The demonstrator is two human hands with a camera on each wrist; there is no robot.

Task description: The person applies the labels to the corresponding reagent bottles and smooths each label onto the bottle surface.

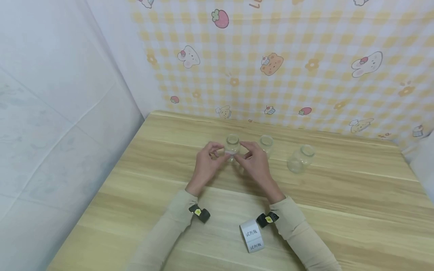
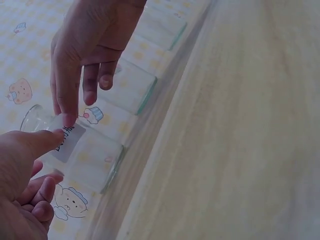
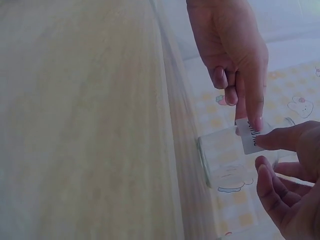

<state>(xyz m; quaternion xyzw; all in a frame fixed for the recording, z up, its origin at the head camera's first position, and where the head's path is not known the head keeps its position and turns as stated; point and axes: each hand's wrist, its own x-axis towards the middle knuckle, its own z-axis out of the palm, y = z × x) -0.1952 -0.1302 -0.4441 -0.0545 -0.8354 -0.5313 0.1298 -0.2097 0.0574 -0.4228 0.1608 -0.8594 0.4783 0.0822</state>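
A small clear glass jar [image 1: 232, 140] stands upright on the wooden table between both hands. Across its front lies a white label [image 3: 247, 140] with black handwritten characters, partly covered by the thumbs. My left hand [image 1: 207, 164] holds the jar from the left, its thumb pressing one end of the label. From the other side my right hand [image 1: 256, 165] grips the jar too, thumb on the label's opposite end. In the left wrist view, the thumb tips nearly meet over the label [image 2: 70, 142], and the jar's lower body [image 2: 97, 162] shows below it.
Just right of the right hand stands a second glass jar [image 1: 266, 141], partly hidden by it. A third jar [image 1: 301, 159] is farther right. A strip of white labels [image 1: 252, 236] lies near the right wrist. A checked cloth [image 1: 237, 56] hangs behind the wooden table [image 1: 135, 195].
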